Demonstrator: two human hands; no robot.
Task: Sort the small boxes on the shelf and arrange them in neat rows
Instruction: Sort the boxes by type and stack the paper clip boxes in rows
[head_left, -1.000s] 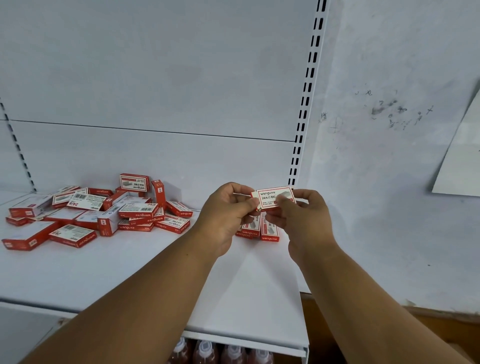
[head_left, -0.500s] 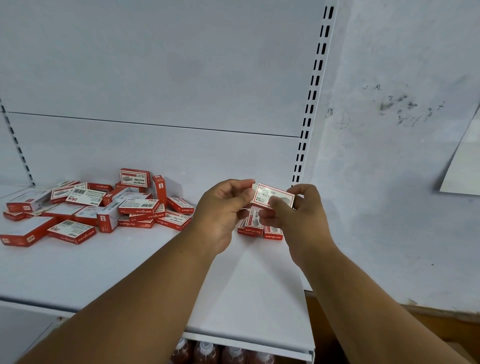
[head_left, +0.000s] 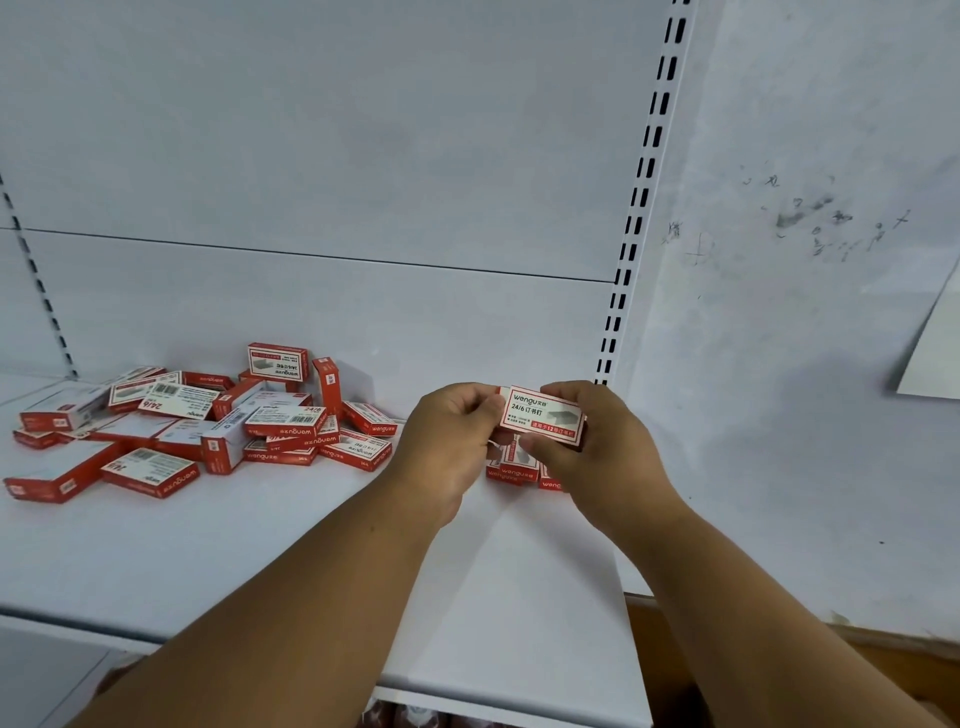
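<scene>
A small red-and-white staple box (head_left: 540, 414) is held face up above the white shelf (head_left: 218, 551), near its right end. My left hand (head_left: 447, 447) pinches the box's left edge and my right hand (head_left: 602, 441) grips its right side and lower edge. Under my hands, a few placed boxes (head_left: 514, 465) lie side by side on the shelf, partly hidden. A jumbled pile of several matching boxes (head_left: 208, 421) lies at the shelf's left, some flat, some on edge.
A slotted upright (head_left: 641, 202) marks the shelf's right end, with a scuffed wall (head_left: 805, 312) beyond it. A white sheet (head_left: 935, 353) hangs on that wall at far right. Bottle tops (head_left: 415, 717) show below the shelf's front edge.
Both hands have shifted the held box slightly right and turned its printed face more toward me. The pile on the left is unchanged.
</scene>
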